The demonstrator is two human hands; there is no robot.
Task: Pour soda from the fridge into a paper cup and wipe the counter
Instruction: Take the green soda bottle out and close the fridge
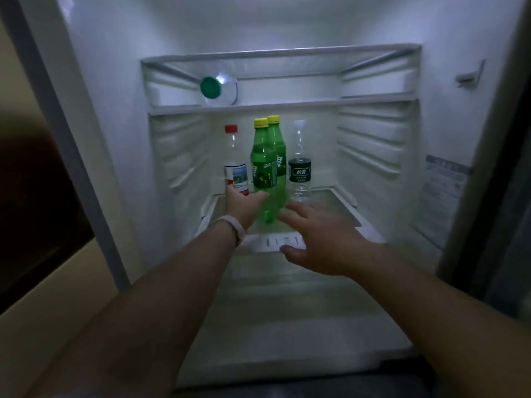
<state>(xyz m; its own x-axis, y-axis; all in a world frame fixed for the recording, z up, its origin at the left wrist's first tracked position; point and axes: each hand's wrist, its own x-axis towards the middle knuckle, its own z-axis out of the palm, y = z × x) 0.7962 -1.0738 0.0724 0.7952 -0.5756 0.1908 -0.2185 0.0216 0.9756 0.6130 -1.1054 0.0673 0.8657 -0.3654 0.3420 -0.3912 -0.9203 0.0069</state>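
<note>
Both bare forearms reach forward into an open fridge. On the left wrist sits a pale wristband. The left hand is at the lower left side of the front green soda bottle; its fingers curve toward the bottle's base and seem to touch it, but whether they have closed on it I cannot tell, since the fingertips merge with the green plastic. The right hand hovers lower and nearer, fingers spread and relaxed, holding nothing, its fingertips just beside the bottle's right side.

That front green soda bottle, with a yellow cap, stands upright on the lower shelf. Directly behind it, partly hidden, stands a second green bottle with the same yellow cap. Just left of the pair is a clear bottle with a red cap, its base covered by the left hand. Just right is a clear water bottle with a dark label and a pale cap. On the upper shelf a clear bottle with a green cap lies on its side, cap pointing toward the camera.

Lighting is dim and the labels are blurred. A sticker on the right inner wall cannot be read.
</note>
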